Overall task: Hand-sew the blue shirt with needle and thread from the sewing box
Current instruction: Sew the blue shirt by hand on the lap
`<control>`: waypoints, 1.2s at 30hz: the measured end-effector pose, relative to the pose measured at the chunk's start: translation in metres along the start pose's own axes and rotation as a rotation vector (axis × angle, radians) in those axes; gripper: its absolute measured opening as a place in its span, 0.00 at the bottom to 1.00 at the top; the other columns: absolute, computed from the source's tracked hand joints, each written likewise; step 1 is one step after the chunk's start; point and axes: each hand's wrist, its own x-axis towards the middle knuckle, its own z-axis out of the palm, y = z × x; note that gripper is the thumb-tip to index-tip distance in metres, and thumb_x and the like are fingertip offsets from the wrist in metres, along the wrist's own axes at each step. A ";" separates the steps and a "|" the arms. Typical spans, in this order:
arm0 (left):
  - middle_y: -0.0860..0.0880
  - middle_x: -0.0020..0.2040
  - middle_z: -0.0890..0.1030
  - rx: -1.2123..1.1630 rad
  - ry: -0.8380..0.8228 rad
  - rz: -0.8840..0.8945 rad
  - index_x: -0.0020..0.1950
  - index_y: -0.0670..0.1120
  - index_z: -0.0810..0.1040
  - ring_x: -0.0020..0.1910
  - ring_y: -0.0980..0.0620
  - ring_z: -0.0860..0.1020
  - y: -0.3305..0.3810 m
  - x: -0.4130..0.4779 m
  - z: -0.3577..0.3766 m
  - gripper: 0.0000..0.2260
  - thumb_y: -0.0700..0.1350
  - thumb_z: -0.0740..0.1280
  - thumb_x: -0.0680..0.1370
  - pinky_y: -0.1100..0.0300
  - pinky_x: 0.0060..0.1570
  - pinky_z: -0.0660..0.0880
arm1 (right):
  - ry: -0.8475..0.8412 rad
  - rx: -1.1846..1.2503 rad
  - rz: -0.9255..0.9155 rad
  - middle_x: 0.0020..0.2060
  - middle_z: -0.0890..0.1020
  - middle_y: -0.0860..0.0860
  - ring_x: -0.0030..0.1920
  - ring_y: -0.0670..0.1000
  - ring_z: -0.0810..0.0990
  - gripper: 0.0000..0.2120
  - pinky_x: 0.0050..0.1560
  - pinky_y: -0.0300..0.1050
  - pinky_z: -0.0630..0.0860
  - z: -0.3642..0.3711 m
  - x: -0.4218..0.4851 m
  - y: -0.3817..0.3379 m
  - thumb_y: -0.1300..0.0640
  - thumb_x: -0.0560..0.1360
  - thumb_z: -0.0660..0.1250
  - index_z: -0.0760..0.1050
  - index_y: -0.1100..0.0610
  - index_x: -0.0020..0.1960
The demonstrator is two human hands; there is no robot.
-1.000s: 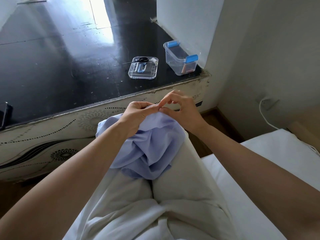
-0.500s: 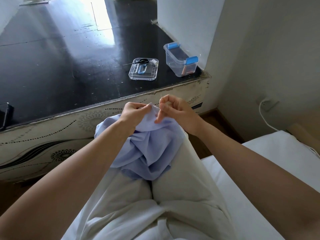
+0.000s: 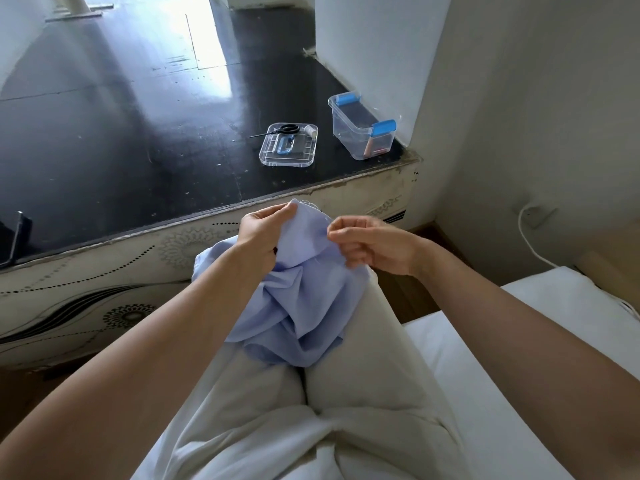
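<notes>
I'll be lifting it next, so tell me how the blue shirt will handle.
Probably floppy: the blue shirt bunches in soft folds on the lap and sags below the left hand gripping it. Likely light, since it looks thin. It should drape rather than slide.

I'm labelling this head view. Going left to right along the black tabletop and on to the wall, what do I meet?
dark flat device at the left edge → clear tray holding black-handled scissors → clear sewing box with blue latches → white cable at the wall.
</notes>
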 end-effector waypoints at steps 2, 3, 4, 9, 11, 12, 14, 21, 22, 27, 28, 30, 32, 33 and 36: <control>0.44 0.42 0.84 -0.022 -0.017 -0.016 0.41 0.46 0.84 0.42 0.45 0.80 0.000 0.000 0.000 0.04 0.45 0.76 0.72 0.53 0.46 0.80 | 0.273 -0.254 -0.126 0.37 0.76 0.60 0.35 0.49 0.74 0.06 0.36 0.39 0.74 0.005 0.013 0.001 0.54 0.76 0.70 0.78 0.57 0.49; 0.45 0.38 0.83 -0.033 -0.027 -0.017 0.40 0.44 0.82 0.38 0.47 0.79 0.001 -0.001 0.002 0.05 0.44 0.76 0.72 0.56 0.41 0.79 | 0.385 -0.342 -0.194 0.39 0.78 0.64 0.36 0.51 0.75 0.08 0.37 0.43 0.76 0.008 0.019 0.002 0.53 0.75 0.72 0.79 0.57 0.49; 0.46 0.35 0.81 -0.040 -0.033 -0.014 0.39 0.43 0.81 0.35 0.48 0.78 0.001 -0.002 0.003 0.06 0.43 0.75 0.73 0.59 0.37 0.78 | 0.473 -0.395 -0.260 0.39 0.79 0.65 0.36 0.53 0.75 0.08 0.38 0.45 0.76 0.012 0.024 0.003 0.53 0.74 0.73 0.80 0.57 0.49; 0.39 0.48 0.84 -0.056 -0.095 -0.123 0.47 0.39 0.83 0.48 0.41 0.82 0.000 0.001 0.002 0.15 0.46 0.79 0.66 0.49 0.54 0.79 | 0.725 -0.607 -0.397 0.32 0.79 0.57 0.31 0.48 0.73 0.09 0.34 0.48 0.77 0.022 0.044 0.011 0.48 0.72 0.74 0.80 0.53 0.43; 0.38 0.54 0.83 -0.051 -0.141 -0.167 0.54 0.38 0.83 0.56 0.39 0.81 0.001 0.001 0.002 0.24 0.47 0.80 0.62 0.43 0.60 0.76 | 0.779 -0.640 -0.383 0.33 0.80 0.51 0.32 0.47 0.75 0.13 0.35 0.46 0.78 0.025 0.047 0.013 0.44 0.72 0.74 0.80 0.54 0.43; 0.38 0.55 0.83 -0.047 -0.150 -0.176 0.56 0.38 0.82 0.58 0.39 0.81 -0.001 0.003 0.002 0.26 0.48 0.81 0.62 0.42 0.60 0.75 | 0.794 -0.643 -0.375 0.33 0.80 0.49 0.33 0.47 0.76 0.14 0.35 0.45 0.78 0.026 0.048 0.014 0.44 0.71 0.73 0.80 0.55 0.43; 0.39 0.55 0.83 -0.044 -0.156 -0.191 0.58 0.38 0.82 0.58 0.39 0.80 -0.003 0.007 0.001 0.27 0.48 0.81 0.62 0.42 0.60 0.76 | 0.792 -0.637 -0.378 0.32 0.79 0.49 0.32 0.47 0.75 0.13 0.34 0.43 0.76 0.027 0.049 0.016 0.45 0.72 0.73 0.80 0.55 0.42; 0.38 0.56 0.82 -0.113 -0.089 -0.228 0.60 0.37 0.80 0.54 0.41 0.81 -0.004 0.016 0.001 0.23 0.46 0.78 0.68 0.46 0.58 0.77 | 0.193 -0.548 -0.248 0.33 0.79 0.59 0.33 0.50 0.72 0.04 0.36 0.45 0.71 0.025 0.028 0.010 0.58 0.74 0.73 0.83 0.59 0.43; 0.38 0.56 0.82 -0.120 -0.098 -0.237 0.60 0.37 0.80 0.55 0.40 0.81 -0.003 0.016 0.001 0.27 0.47 0.80 0.65 0.45 0.58 0.77 | 0.049 -0.563 -0.137 0.34 0.80 0.55 0.34 0.49 0.73 0.03 0.37 0.44 0.72 0.023 0.023 0.008 0.58 0.74 0.73 0.83 0.58 0.44; 0.38 0.57 0.82 -0.142 -0.141 -0.260 0.62 0.39 0.79 0.59 0.40 0.80 -0.002 0.019 -0.003 0.42 0.51 0.82 0.50 0.44 0.58 0.76 | -0.060 -0.594 0.130 0.31 0.78 0.39 0.33 0.42 0.73 0.04 0.32 0.34 0.69 0.015 0.007 0.002 0.55 0.74 0.73 0.83 0.54 0.48; 0.38 0.57 0.82 -0.145 -0.149 -0.265 0.62 0.39 0.79 0.59 0.40 0.80 -0.002 0.018 -0.002 0.39 0.50 0.83 0.54 0.45 0.57 0.77 | -0.006 -0.577 0.087 0.30 0.78 0.39 0.32 0.43 0.72 0.07 0.31 0.34 0.68 0.012 0.007 0.001 0.55 0.74 0.73 0.82 0.56 0.50; 0.39 0.58 0.82 -0.145 -0.147 -0.258 0.63 0.38 0.79 0.59 0.41 0.80 -0.002 0.019 -0.001 0.29 0.48 0.80 0.65 0.50 0.53 0.79 | 0.152 -0.486 -0.063 0.30 0.77 0.42 0.31 0.42 0.73 0.07 0.31 0.34 0.69 0.010 0.010 0.000 0.56 0.75 0.72 0.81 0.60 0.49; 0.39 0.58 0.82 -0.130 -0.152 -0.254 0.63 0.38 0.78 0.60 0.41 0.80 -0.003 0.020 -0.002 0.26 0.47 0.77 0.69 0.52 0.49 0.80 | 0.346 -0.443 -0.214 0.31 0.78 0.46 0.31 0.42 0.75 0.06 0.32 0.35 0.73 0.010 0.017 0.000 0.55 0.75 0.71 0.79 0.59 0.44; 0.39 0.58 0.82 -0.118 -0.160 -0.254 0.63 0.38 0.78 0.60 0.41 0.79 -0.003 0.020 -0.002 0.27 0.48 0.78 0.68 0.51 0.51 0.80 | 0.427 -0.455 -0.269 0.32 0.80 0.50 0.33 0.44 0.77 0.08 0.33 0.39 0.76 0.011 0.021 0.000 0.54 0.75 0.71 0.79 0.59 0.43; 0.38 0.59 0.82 -0.095 -0.203 -0.254 0.63 0.39 0.79 0.60 0.40 0.79 -0.003 0.018 -0.001 0.37 0.50 0.82 0.58 0.46 0.58 0.77 | 0.577 -0.498 -0.337 0.38 0.83 0.56 0.39 0.54 0.81 0.14 0.42 0.51 0.81 0.016 0.032 0.002 0.48 0.73 0.73 0.81 0.60 0.44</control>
